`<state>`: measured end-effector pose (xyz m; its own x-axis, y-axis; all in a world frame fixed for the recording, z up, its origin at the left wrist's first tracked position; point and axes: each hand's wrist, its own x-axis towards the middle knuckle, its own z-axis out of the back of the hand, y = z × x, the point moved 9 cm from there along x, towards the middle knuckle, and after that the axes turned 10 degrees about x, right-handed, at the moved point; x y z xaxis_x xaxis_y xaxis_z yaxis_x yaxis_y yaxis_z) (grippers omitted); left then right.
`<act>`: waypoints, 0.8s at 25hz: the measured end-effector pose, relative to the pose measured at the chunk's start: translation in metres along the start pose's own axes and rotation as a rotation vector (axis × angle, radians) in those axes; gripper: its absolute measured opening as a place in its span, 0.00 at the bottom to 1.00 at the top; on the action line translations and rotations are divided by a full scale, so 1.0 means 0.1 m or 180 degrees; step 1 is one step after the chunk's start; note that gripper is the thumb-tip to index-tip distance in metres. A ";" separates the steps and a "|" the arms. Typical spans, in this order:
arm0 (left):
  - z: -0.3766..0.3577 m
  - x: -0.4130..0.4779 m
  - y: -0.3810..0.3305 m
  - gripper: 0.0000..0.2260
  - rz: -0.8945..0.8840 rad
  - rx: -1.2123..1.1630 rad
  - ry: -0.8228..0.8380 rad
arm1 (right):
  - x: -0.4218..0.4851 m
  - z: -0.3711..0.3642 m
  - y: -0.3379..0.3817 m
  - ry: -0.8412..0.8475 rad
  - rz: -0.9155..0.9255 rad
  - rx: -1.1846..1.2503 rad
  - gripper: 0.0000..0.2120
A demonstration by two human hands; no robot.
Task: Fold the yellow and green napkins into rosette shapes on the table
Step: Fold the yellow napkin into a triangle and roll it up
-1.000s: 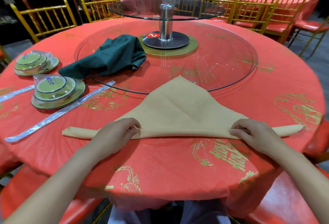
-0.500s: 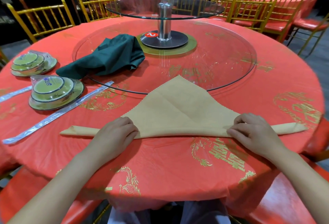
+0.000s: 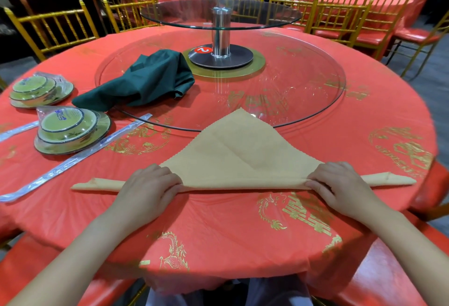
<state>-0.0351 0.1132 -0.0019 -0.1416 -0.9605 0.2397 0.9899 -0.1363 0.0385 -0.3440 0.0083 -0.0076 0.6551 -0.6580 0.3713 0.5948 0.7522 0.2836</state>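
Down at the near edge, the curled fingers [image 3: 167, 180] of the left hand [image 3: 148, 184] grip the rolled front hem of the yellow napkin [image 3: 238, 157], and the fingers [image 3: 319, 188] of the right hand [image 3: 340, 184] pinch the same hem further along, knuckles up on both. Between the two hands the hem runs straight and tight. Beyond each hand a thin rolled tail of cloth sticks out sideways and lies flat on the red table [image 3: 218, 232]. From the hem the napkin rises as a flat triangle, and its tip lies on the rim of the big glass turntable [image 3: 303, 87]. The green napkin [image 3: 150, 79] sits well apart, up and to the left, in a loose crumpled heap, mostly on the turntable with one end trailing off onto the tablecloth. Left of it are two wrapped stacks of dishes [image 3: 70, 128], the nearer one just beside a long clear packet [image 3: 80, 157] that lies at a slant. A smaller glass shelf [image 3: 218, 14] stands on a metal post at the turntable's middle, and gold chairs [image 3: 53, 28] ring the far side.
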 end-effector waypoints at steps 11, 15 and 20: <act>-0.11 0.07 0.14 0.03 0.0506 -0.0330 -0.0196 | 0.08 -0.01 -0.19 -0.0278 -0.0519 0.0277 0.05; -0.07 0.04 0.09 0.07 0.0327 -0.0305 -0.0325 | 0.06 -0.03 -0.11 -0.0155 -0.0220 0.0266 0.15; -0.08 0.11 0.05 0.09 0.0216 -0.0352 -0.0179 | 0.06 -0.03 -0.08 -0.0354 -0.0272 0.0287 0.09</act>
<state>-0.0318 0.1002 -0.0072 -0.0711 -0.9537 0.2922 0.9912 -0.1003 -0.0861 -0.3436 -0.0017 -0.0101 0.5454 -0.7155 0.4366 0.5986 0.6971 0.3946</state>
